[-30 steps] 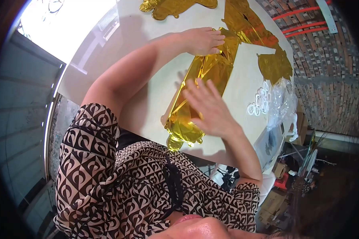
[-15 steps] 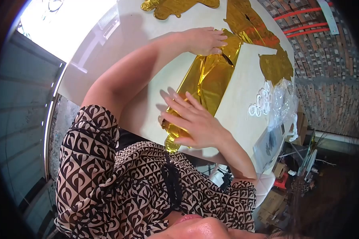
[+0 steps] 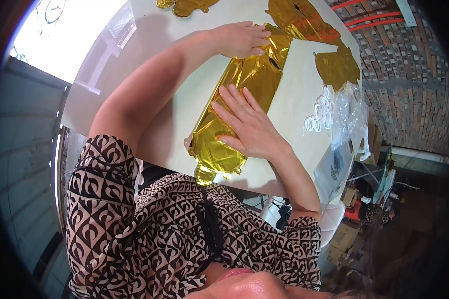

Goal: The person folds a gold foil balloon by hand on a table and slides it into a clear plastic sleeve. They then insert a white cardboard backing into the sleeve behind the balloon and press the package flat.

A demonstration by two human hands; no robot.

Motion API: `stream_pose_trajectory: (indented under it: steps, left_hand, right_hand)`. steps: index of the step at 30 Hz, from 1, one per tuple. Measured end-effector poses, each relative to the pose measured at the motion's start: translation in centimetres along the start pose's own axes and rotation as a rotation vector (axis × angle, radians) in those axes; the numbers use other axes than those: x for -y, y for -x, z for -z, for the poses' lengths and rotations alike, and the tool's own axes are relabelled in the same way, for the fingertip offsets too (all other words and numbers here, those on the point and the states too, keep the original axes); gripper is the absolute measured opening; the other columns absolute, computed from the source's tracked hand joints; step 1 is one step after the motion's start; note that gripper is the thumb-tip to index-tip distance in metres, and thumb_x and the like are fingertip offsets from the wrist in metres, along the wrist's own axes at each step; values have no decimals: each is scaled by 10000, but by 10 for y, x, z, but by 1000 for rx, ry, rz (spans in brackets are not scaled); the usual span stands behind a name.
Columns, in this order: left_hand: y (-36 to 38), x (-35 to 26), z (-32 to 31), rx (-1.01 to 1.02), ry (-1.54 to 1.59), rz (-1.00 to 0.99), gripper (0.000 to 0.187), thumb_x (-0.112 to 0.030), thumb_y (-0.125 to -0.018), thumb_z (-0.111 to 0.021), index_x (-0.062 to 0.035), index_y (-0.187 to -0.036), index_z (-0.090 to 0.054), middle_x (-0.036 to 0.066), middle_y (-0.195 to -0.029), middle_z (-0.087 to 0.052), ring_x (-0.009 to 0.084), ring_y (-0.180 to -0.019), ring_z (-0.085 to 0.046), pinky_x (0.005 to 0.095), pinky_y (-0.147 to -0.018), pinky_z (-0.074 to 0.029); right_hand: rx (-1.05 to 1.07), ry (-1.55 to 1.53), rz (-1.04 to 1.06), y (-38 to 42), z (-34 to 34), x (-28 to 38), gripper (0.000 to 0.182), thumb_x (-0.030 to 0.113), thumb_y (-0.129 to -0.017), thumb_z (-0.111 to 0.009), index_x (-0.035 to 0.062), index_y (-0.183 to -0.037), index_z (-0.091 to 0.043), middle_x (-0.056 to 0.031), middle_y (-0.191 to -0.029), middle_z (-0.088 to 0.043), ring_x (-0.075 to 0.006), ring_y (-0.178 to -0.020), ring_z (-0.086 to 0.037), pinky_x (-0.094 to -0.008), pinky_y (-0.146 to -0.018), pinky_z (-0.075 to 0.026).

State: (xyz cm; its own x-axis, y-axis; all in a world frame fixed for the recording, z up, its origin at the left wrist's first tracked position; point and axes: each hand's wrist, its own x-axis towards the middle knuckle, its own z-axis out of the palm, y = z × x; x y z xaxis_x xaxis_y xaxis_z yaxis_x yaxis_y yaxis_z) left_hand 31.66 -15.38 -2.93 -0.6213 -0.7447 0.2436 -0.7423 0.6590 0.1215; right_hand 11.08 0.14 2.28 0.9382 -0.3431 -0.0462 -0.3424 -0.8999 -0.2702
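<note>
A flat, folded gold foil balloon [image 3: 219, 144] lies lengthwise on the table, its rounded near end and small tab at the table's front edge. Creases and a dark slit show near its far end. My left hand [image 3: 242, 40] rests on that far end, palm down with fingers spread. Lower down, my right hand [image 3: 252, 124] lies flat across the middle of the foil, fingers extended and apart. Neither hand grasps anything.
More flat gold foil pieces [image 3: 336, 67] lie at the far right of the white table [image 3: 169, 139], and another [image 3: 189, 6] at the back. White ribbon coils [image 3: 320, 112] and a clear plastic bag [image 3: 348, 109] sit along the right edge.
My right hand has slid away from my body along the foil, uncovering its near end, which now looks flatter. My left hand stays on the far end. The view has shifted slightly.
</note>
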Motion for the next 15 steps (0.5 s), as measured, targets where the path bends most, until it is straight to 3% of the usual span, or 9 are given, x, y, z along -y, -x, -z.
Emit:
stream_pose_trajectory:
  steps: [6,8,9,11,12,13,14,15]
  left_hand:
    - [2,0,3,17,-6,4,546,-428,-1096,-318,-106,-1529,-398,105,-1629,-318,271,-1531,-225,453,-1277,-166]
    - [2,-2,6,29,0,12,547,-430,-1096,-316,-109,-1530,-396,104,-1629,-317,268,-1532,-221,453,-1278,-163]
    - [2,-3,7,42,4,19,547,-433,-1096,-314,-111,-1531,-394,103,-1630,-316,265,-1533,-217,452,-1279,-160]
    - [2,-2,7,30,9,19,547,-433,-1096,-315,-110,-1530,-397,102,-1629,-318,264,-1532,-220,453,-1279,-161]
    - [3,-2,6,21,15,19,547,-434,-1096,-316,-110,-1529,-400,102,-1629,-319,262,-1531,-223,453,-1278,-161]
    - [3,-3,6,19,14,18,547,-434,-1096,-316,-110,-1529,-400,102,-1629,-319,262,-1531,-223,453,-1278,-161]
    - [4,-3,6,25,13,20,546,-433,-1094,-321,-111,-1527,-405,103,-1628,-321,263,-1531,-223,455,-1278,-161]
    - [3,-3,7,29,10,20,544,-432,-1093,-327,-112,-1525,-411,105,-1627,-324,264,-1531,-224,457,-1277,-161]
  right_hand:
    - [-9,-58,121,23,-17,52,766,475,-965,-588,152,-1594,-292,-191,-1671,-176,-366,-1549,-163,-555,-1252,-124]
    - [276,-202,212,31,-4,75,680,430,-984,-577,140,-1561,-366,-195,-1654,-228,-349,-1545,-190,-537,-1258,-132]
    - [277,-200,213,37,-4,73,680,430,-984,-577,140,-1561,-366,-195,-1654,-228,-349,-1545,-190,-537,-1258,-132]
    - [68,-177,374,60,-2,56,550,388,-991,-563,112,-1464,-507,-214,-1564,-402,-356,-1486,-344,-525,-1230,-258]
    - [-50,-219,193,65,2,42,428,265,-950,-616,92,-1340,-612,-189,-1434,-560,-365,-1371,-502,-506,-1158,-394]
    - [-203,33,116,73,-2,20,423,149,-865,-687,77,-1279,-636,-159,-1351,-626,-364,-1266,-594,-489,-1089,-468]
    - [-248,147,40,73,15,8,492,41,-808,-704,69,-1293,-627,-138,-1375,-618,-359,-1283,-584,-483,-1104,-458]
    - [-173,226,15,73,32,-4,498,35,-828,-696,71,-1317,-617,-131,-1398,-604,-337,-1314,-565,-464,-1112,-456]
